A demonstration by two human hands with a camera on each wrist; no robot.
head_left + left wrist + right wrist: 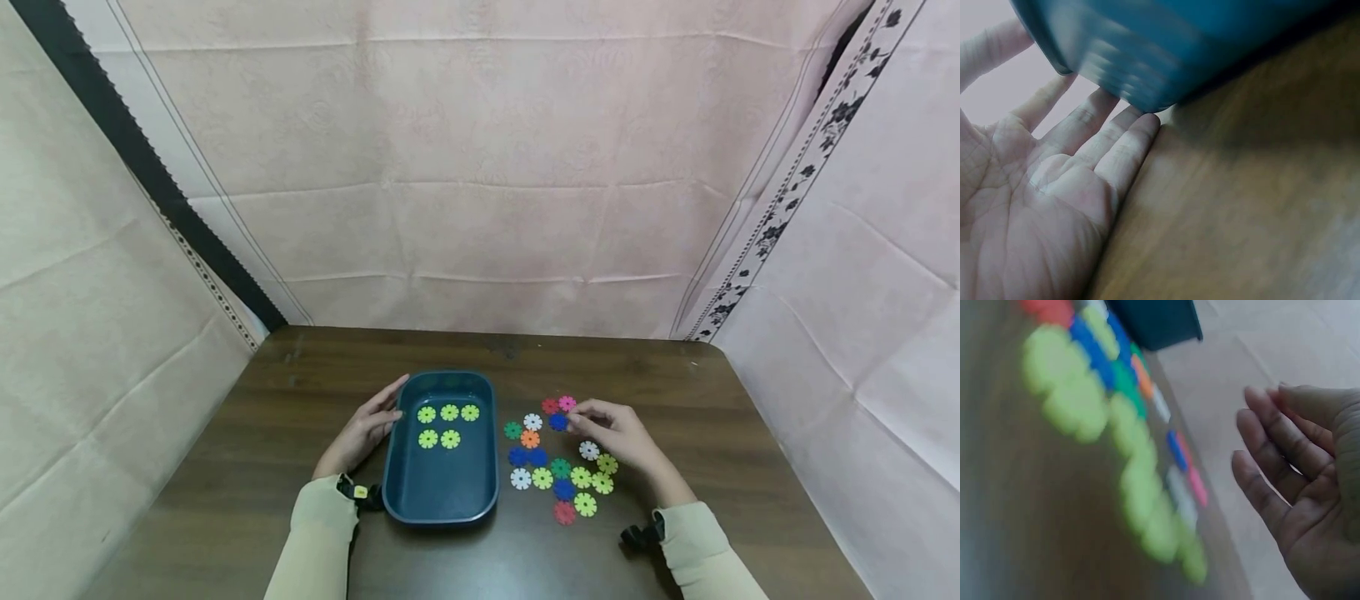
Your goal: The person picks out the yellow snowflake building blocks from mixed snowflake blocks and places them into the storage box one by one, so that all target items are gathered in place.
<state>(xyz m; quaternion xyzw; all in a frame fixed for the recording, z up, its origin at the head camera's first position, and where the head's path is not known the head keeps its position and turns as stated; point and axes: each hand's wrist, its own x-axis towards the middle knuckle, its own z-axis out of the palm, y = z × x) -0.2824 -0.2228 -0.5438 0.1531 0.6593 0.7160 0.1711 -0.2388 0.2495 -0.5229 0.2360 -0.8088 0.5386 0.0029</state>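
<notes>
A dark teal tray (pixel 442 492) lies on the table, with several yellow-green flower-shaped pieces (pixel 450 412) set in two rows inside. My left hand (pixel 371 425) rests against its left side; in the left wrist view the extended fingers (pixel 1125 153) touch the tray's wall (pixel 1147 56). To the right of the tray, my right hand (pixel 615 429) is held above the loose flower pieces, its fingertips beside a blue flower piece (pixel 558 422). In the right wrist view its fingers (pixel 1266 462) are loosely bent, thumb tip close to the index finger, and no piece shows between them.
Loose flower pieces in white (pixel 521 478), green (pixel 560 468), orange (pixel 530 439), red (pixel 564 512), pink (pixel 567 403) and yellow-green (pixel 585 504) lie flat on the brown wooden table (pixel 300 517). Pale cloth (pixel 480 167) hangs behind and on both sides.
</notes>
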